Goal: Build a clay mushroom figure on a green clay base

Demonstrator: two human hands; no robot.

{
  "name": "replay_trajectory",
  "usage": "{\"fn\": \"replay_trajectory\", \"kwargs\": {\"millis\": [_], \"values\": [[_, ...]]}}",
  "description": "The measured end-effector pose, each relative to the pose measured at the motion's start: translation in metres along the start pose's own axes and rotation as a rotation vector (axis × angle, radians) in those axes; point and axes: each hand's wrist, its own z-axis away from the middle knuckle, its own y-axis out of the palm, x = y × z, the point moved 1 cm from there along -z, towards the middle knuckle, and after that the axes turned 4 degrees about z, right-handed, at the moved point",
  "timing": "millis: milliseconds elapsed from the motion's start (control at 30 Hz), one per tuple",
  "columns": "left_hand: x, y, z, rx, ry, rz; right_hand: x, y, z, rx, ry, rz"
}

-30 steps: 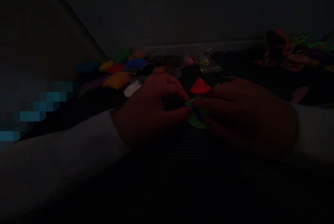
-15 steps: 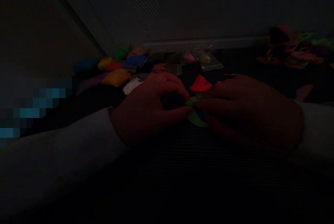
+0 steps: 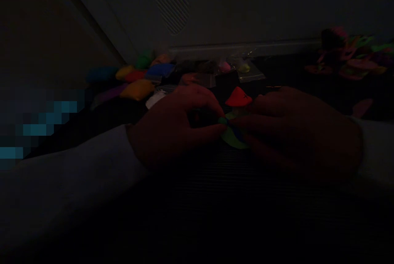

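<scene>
Mushroom with a red cap [image 3: 238, 97], upright near the 12 o'clock edge of a green disc [image 3: 231, 139]; the left hand [image 3: 178, 122] pinches a small green piece [image 3: 222, 121] near the 10 o'clock edge. At 3 o'clock the right hand [image 3: 308, 133] covers the rim, fingertips close to a blue strip [image 3: 238, 134], its grip too dim to tell. Ribbed dark surface [image 3: 227, 169] extends toward 6 o'clock, bagged colours [image 3: 137, 90] bordering it at 10.

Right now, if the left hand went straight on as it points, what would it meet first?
The left hand would likely meet the small green piece at its fingertips, then the right hand beyond; darkness leaves depth unclear.
</scene>
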Motion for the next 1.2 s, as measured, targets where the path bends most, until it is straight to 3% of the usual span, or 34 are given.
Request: {"fn": "replay_trajectory", "kwargs": {"millis": [433,800,1200], "values": [[0.0024,-0.0011,-0.0005,0.027,0.023,0.061,0.0014,-0.0013,-0.0002,0.014,0.005,-0.022],[0.0003,0.0016,0.0011,-0.031,0.033,-0.086,0.0010,-0.0011,-0.0020,0.006,-0.002,0.000],[-0.0051,0.0042,-0.0045,-0.002,-0.046,-0.047,0.0016,0.0004,-0.0024,-0.008,0.012,-0.009]]}}
